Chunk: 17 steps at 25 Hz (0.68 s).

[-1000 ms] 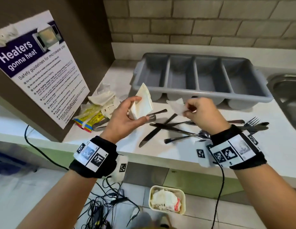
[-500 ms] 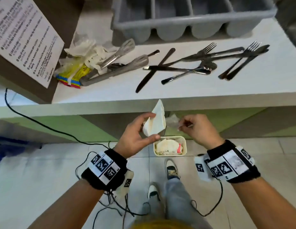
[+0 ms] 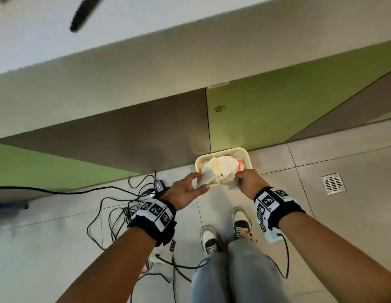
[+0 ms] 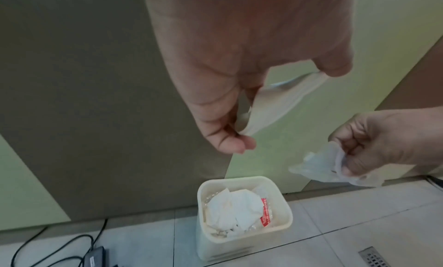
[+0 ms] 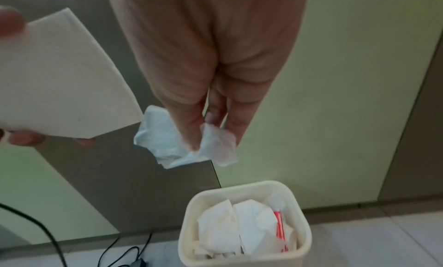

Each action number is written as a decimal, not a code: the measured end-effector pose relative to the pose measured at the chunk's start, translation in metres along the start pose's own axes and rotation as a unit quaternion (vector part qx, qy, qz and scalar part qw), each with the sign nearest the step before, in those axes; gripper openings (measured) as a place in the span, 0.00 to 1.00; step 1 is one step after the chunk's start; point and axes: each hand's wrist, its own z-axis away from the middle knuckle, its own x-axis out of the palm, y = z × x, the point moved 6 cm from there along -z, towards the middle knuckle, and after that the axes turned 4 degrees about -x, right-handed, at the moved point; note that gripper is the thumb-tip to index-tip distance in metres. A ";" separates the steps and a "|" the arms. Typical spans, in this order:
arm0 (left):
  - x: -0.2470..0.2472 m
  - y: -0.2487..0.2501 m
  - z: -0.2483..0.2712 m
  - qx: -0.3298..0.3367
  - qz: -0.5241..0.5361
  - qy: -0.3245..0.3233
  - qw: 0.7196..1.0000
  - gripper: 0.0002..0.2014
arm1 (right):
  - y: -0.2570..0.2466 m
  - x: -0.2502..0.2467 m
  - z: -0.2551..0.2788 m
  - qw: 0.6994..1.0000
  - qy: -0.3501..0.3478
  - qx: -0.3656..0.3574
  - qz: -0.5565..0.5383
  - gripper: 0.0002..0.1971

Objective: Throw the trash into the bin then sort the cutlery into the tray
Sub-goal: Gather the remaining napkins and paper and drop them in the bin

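Above the bin [image 3: 224,152], your left hand [image 3: 185,190] pinches a folded napkin [image 3: 206,179] — your right hand [image 3: 249,181] grips crumpled tissue [image 5: 182,144].

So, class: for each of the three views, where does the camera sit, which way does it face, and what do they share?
Head: on the head, facing down at bin; both forearms, legs, shoes show.
Left wrist: along left hand holding folded napkin, toward cabinet.
Right wrist: along right hand pinching crumpled tissue, facing down.
Shared: the bin, both hands.

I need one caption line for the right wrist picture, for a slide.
Right hand pinches a crumpled tissue above the cream bin, beside a folded napkin.
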 end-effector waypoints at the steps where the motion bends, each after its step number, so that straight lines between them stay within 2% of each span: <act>1: 0.009 -0.009 -0.021 -0.015 -0.001 -0.007 1.000 0.27 | 0.015 0.010 -0.017 1.000 0.003 0.004 0.005 0.12; 4: 0.034 -0.033 -0.079 -0.054 0.017 -0.014 0.998 0.28 | 0.044 0.034 -0.059 1.000 -0.008 0.013 0.019 0.13; 9: 0.078 -0.047 -0.174 -0.079 0.032 -0.050 0.995 0.31 | 0.081 0.065 -0.141 0.998 -0.027 0.019 0.051 0.15; 13: 0.095 -0.058 -0.228 -0.116 0.006 -0.016 0.993 0.36 | 0.098 0.081 -0.194 0.994 -0.046 0.037 0.095 0.18; 15: 0.099 -0.060 -0.247 -0.117 -0.021 0.008 0.993 0.43 | 0.110 0.097 -0.212 0.987 -0.097 0.034 0.127 0.26; 17: 0.107 -0.065 -0.254 -0.133 -0.017 -0.015 0.991 0.49 | 0.118 0.110 -0.216 0.981 -0.139 0.041 0.130 0.34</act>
